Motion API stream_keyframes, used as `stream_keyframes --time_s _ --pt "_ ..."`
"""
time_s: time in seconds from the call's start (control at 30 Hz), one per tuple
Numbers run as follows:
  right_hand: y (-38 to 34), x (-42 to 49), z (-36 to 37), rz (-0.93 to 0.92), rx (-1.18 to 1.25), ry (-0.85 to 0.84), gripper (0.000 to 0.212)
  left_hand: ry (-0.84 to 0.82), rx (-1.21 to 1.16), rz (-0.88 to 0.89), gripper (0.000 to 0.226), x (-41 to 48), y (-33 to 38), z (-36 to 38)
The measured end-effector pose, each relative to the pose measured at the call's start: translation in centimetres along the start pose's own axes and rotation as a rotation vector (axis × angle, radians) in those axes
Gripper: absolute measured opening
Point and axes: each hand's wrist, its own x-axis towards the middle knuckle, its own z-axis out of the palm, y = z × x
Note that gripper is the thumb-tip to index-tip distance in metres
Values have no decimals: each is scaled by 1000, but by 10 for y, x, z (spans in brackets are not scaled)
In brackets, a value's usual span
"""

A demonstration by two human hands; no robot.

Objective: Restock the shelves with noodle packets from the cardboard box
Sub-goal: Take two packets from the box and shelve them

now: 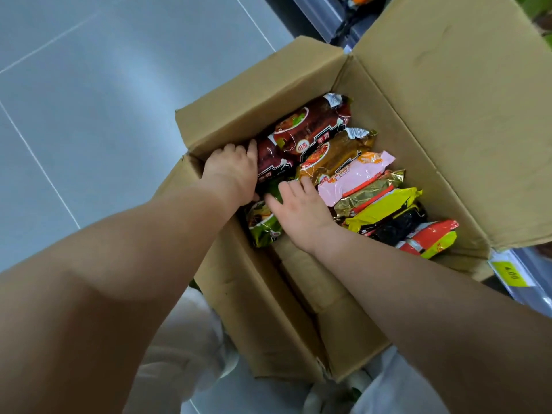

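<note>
An open cardboard box [268, 85] holds several noodle packets packed side by side. My left hand [230, 171] reaches in at the box's left wall. Its thumb lies on a dark red packet [273, 161] and its fingers curl down out of sight at that packet's end. My right hand [300, 212] rests with straight fingers on a green packet [263, 227], fingertips touching a brown-gold packet [337, 150]. A second dark red packet [316, 122] lies at the far end. A pink packet [355, 177] and a yellow packet [385, 210] stand to the right.
The box's big flap [448, 85] stands open to the right, against a shelf edge with a yellow price tag [509, 273]. Grey tiled floor [89, 115] spreads to the left. More shelving [328, 19] shows at the top. My light trousers are below the box.
</note>
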Motion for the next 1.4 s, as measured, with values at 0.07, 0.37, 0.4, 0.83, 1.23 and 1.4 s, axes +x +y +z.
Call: stream_keyframes --time_s 0.07,0.37,0.4,0.83,1.23,1.4 --pt "0 -2 10 -46 -12 56 40 -9 -18 -19 111 2 3 3" --pt "14 -25 1 -219 231 96 52 -31 -252 -121 85 1 9 -6" --pt "16 -27 -8 -225 248 49 61 -19 -264 -118 84 -3 8 -14" --pt "27 -57 -125 128 392 -45 70 99 -400 -65 76 -74 -30 -110" --pt "44 -126 -343 812 620 -122 65 3 -415 65 74 -194 -67 -280" --pt "38 -152 -467 995 730 -115 66 -24 -482 123 71 -266 -96 -377"
